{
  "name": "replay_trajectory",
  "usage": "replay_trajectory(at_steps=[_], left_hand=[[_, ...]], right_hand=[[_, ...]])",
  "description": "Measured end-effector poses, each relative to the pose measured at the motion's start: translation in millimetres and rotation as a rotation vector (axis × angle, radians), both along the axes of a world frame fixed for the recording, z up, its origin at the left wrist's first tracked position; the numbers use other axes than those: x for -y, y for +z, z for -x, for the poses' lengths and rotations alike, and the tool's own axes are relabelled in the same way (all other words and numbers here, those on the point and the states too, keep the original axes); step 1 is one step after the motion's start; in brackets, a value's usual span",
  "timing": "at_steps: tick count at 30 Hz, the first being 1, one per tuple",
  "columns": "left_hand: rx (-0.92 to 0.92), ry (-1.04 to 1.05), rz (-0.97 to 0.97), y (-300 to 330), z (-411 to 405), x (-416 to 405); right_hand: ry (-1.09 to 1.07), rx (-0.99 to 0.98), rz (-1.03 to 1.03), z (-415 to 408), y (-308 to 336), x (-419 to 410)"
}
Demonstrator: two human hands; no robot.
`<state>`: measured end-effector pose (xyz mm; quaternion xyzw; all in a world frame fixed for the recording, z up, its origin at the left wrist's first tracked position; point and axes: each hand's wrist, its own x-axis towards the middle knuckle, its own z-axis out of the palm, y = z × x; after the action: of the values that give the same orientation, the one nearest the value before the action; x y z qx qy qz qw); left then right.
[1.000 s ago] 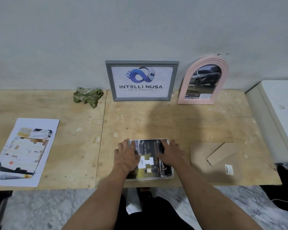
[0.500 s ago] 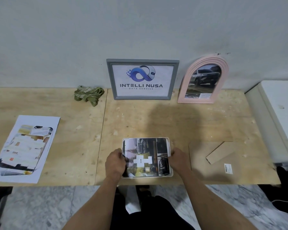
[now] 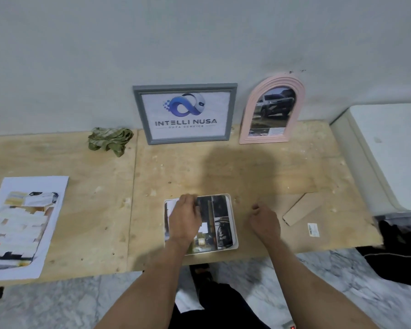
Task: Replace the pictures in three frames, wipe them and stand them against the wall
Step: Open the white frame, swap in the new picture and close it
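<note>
The third frame is lying flat at the near edge of the surface, at about 6 o'clock from the grey frame that is leaning on the wall. Its long axis is running roughly 12 to 6, away from the person, with a picture showing in it.

The left hand is lying on top of this frame, over its left half, palm down. Its fingers are reaching toward the far edge at 12 o'clock and are bending there, but blur is hiding whether they are pinching the paper or the rim or only pressing, so I cannot tell its hold.

The right hand is sitting just off the frame at 3 o'clock, apart from it, loosely curled and carrying nothing. The brown backing is lying farther out at 3 o'clock from that hand, so the right hand is the nearer one for fetching it, while the left is already placed to steady the frame.

The pink frame is standing against the wall at 3 o'clock of the grey one; both look finished. The cloth is resting at 9 o'clock of the grey frame, nearer the left hand. By my judgement this last frame is not yet closed, wiped or stood up.
</note>
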<state>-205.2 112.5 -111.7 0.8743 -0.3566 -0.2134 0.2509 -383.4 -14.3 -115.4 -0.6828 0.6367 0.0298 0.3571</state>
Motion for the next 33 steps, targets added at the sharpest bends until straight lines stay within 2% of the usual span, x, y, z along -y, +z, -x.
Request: replay_trajectory(at_steps=[4,9,13,18,21,25,29,33], left_hand=[[-0.175,-0.103,-0.039,3,40,58],[-0.473,-0.195,-0.327,0,92,100],[-0.539,-0.171,-0.378,-3,121,120],[-0.526,-0.101,-0.406,-9,138,137],[-0.581,-0.003,-0.403,-11,145,143],[-0.664,0.129,-0.349,-15,143,142],[-0.699,0.228,-0.211,-12,127,142],[-0.808,0.288,-0.091,0,92,129]], right_hand=[[-0.133,-0.022,0.038,49,13,32],[-0.234,-0.114,-0.041,130,20,65],[-0.280,-0.211,-0.110,179,17,87],[-0.307,-0.182,-0.117,196,11,101],[-0.374,-0.122,-0.096,195,1,103],[-0.505,-0.023,-0.168,196,-7,105],[-0.726,0.237,-0.325,203,-3,104],[-0.761,0.425,-0.393,179,5,92]])
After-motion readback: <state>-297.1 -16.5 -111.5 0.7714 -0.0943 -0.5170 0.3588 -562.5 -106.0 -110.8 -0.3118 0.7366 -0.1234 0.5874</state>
